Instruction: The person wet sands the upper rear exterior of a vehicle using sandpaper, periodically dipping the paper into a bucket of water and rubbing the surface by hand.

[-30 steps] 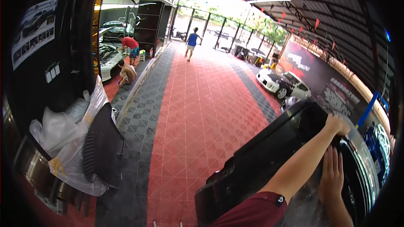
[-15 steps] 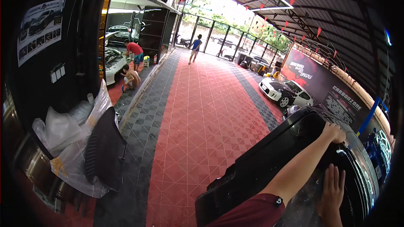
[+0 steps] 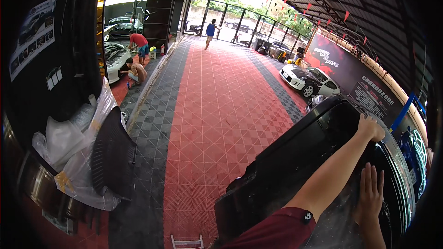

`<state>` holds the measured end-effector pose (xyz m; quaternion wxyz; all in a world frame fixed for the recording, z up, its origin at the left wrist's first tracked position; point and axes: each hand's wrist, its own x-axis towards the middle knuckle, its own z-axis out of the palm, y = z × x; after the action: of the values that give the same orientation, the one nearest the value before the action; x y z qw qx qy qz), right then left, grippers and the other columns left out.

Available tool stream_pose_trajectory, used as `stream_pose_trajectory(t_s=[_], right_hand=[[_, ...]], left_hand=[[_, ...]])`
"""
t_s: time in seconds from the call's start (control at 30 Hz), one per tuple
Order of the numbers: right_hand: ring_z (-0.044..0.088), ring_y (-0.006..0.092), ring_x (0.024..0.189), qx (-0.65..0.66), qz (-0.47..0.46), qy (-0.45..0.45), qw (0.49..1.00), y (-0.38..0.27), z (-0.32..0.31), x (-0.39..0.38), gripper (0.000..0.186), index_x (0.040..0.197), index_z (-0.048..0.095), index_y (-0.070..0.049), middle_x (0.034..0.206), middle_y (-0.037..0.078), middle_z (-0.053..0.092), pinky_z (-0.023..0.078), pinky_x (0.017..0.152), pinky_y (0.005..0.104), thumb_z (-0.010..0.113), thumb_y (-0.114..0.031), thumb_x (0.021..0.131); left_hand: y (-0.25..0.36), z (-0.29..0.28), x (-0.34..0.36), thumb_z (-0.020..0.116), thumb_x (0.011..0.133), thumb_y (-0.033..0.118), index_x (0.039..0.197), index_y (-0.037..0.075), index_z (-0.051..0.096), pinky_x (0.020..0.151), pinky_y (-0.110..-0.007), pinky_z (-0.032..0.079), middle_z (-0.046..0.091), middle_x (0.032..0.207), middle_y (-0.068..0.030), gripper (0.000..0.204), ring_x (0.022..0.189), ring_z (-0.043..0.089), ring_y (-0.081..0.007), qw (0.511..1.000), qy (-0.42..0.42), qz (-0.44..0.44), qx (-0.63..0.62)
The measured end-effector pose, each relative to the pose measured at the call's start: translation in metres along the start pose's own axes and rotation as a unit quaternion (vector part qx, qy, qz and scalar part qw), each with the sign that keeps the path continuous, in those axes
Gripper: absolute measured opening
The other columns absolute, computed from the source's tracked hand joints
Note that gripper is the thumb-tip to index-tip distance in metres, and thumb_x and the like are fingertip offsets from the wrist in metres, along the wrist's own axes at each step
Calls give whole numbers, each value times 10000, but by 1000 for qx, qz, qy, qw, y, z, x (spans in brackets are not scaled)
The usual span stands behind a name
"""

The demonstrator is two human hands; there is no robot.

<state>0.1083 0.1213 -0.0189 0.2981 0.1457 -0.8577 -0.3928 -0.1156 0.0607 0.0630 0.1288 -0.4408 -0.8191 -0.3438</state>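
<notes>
A large glossy black vehicle body part (image 3: 286, 161) fills the lower right, with a stepped edge facing the floor. My left arm, in a maroon sleeve, reaches across it. At its far right part, my left hand (image 3: 371, 128) is closed, fingers curled down on the black surface; whatever they hold, if anything, is hidden. Nearer to me, my right hand (image 3: 370, 191) lies flat, its fingers stretched out on the dark, dust-specked surface.
A ladder top (image 3: 187, 241) shows at the lower edge. Left stand a black ribbed panel (image 3: 113, 154) and plastic wrapping (image 3: 69, 143). Two people work by a white car (image 3: 116, 60); another person (image 3: 210, 32) is near the far gate. A white-and-black car (image 3: 309, 79) is parked right.
The view has shifted slightly, bringing the ladder top into sight. The far person has moved closer to the gate. My left hand's fingers have shifted a little; my right hand stays flat.
</notes>
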Motion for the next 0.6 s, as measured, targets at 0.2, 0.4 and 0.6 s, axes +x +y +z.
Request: stream_pose_trajectory(t_s=[0.2, 0.4, 0.6], right_hand=[[339, 412, 1494, 157, 28, 108, 981, -32, 57, 107, 623, 1449, 442, 129, 1562, 242, 414, 213, 1262, 567, 585, -120, 895], [346, 406, 1494, 10, 23, 19, 1000, -15, 9, 29, 669, 1467, 419, 126, 1583, 237, 393, 213, 1266, 552, 624, -190, 914], [370, 408, 1478, 124, 26, -14, 992, -22, 48, 94, 689, 1478, 413, 119, 1578, 255, 401, 240, 1254, 543, 626, -215, 914]], left_hand=[[-18, 17, 22, 523, 985, 491, 1376, 223, 676, 1202, -555, 188, 455, 1596, -126, 499, 1515, 338, -332, 1000, -24, 11, 3], [-29, 18, 23, 532, 977, 541, 1437, 206, 621, 1226, -543, 164, 425, 1614, -138, 576, 1517, 338, -324, 1000, -7, -23, 9], [-8, 14, 20, 530, 975, 467, 1481, 191, 574, 1242, -561, 118, 397, 1636, -96, 577, 1537, 303, -289, 1000, -24, -14, 12]])
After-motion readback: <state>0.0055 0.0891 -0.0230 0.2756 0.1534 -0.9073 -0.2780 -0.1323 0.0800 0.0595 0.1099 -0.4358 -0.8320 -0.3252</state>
